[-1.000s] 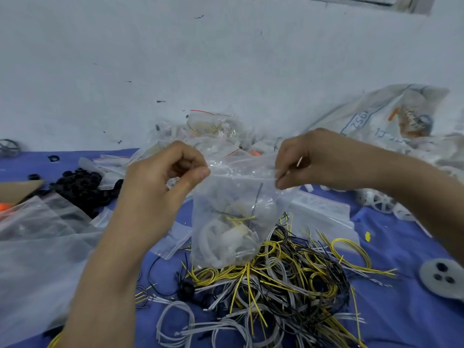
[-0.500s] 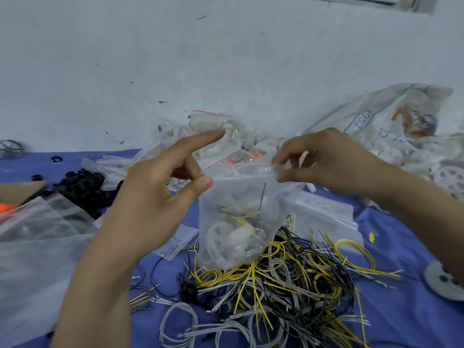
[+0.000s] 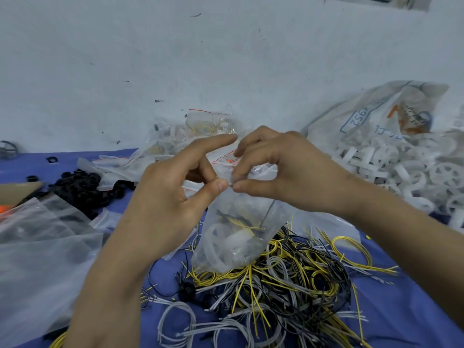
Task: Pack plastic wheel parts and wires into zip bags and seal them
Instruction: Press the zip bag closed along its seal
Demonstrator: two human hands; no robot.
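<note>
Above the loose wire pile (image 3: 296, 287): one zip bag (image 3: 238, 257), holding white wheel parts (image 3: 221, 243) and yellow wires (image 3: 247, 223). Our left hand (image 3: 170, 194) and right hand (image 3: 288, 172) both pinch its top strip, thumb tips nearly touching. We should press outward along the track, keeping wire ends below it.

Zip bag (image 3: 227, 247) seal behind fingertips (image 3: 220, 185)

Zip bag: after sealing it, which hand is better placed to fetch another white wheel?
Likely right: the right hand sits nearer the white wheel pile; the left hand is across the zip bag from it.
</note>
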